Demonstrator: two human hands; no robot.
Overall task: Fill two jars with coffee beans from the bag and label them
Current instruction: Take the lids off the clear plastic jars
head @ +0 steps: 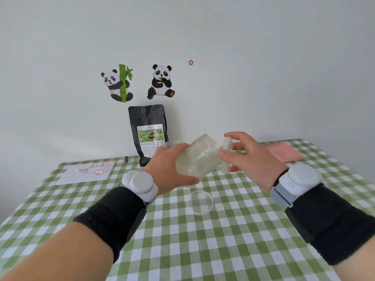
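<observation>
My left hand (pixel 172 169) grips a clear empty plastic jar (pixel 199 157), held in the air and tilted with its mouth to the right. My right hand (pixel 249 157) holds the jar's clear lid (pixel 226 153) just off the mouth. A second clear jar (pixel 171 144) stands behind my left hand, mostly hidden. Another clear lid (pixel 199 202) lies flat on the checked tablecloth below the jar. The black coffee bean bag (pixel 149 128) stands upright against the wall. A white label sheet (pixel 85 172) with red-bordered labels lies at the far left.
A folded pink cloth (pixel 283 152) lies at the far right of the green checked table (pixel 203 250). A small purple item (pixel 126 159) sits near the wall left of the bag. Panda stickers are on the wall.
</observation>
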